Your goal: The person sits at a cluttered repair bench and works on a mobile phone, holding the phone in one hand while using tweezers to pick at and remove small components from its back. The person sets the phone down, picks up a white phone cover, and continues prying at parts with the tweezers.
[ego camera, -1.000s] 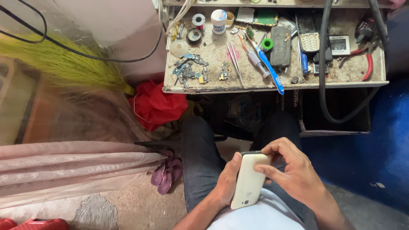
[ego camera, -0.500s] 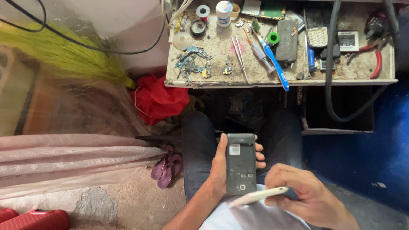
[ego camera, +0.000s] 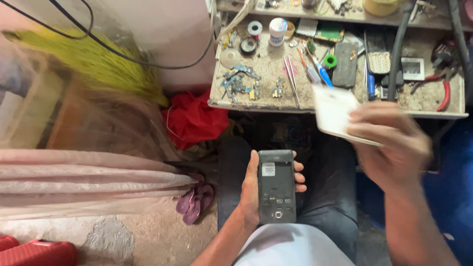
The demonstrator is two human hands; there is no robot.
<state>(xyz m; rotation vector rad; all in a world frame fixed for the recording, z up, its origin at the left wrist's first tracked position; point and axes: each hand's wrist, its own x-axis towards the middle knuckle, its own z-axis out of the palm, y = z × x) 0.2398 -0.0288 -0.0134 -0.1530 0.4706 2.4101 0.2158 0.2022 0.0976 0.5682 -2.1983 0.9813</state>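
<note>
The phone (ego camera: 276, 186), dark grey and with its back cover off so that we see the inner face and a small pale label, lies upright in our left hand (ego camera: 253, 189) over our lap, thumb along its left edge and fingertips curled round its right edge. The white back cover (ego camera: 335, 111) is apart from it, up and to the right, pinched in our right hand (ego camera: 394, 143), which is blurred; the fingers close over the cover's right end while its left end sticks out free just in front of the tabletop (ego camera: 266, 101). The two hands are well apart. On the tabletop we see tweezers (ego camera: 291, 79), a blue-handled tool (ego camera: 322, 76), red pliers (ego camera: 443, 93) and small circuit parts (ego camera: 239, 81). A red cloth (ego camera: 194, 118) lies below its left corner.
</note>
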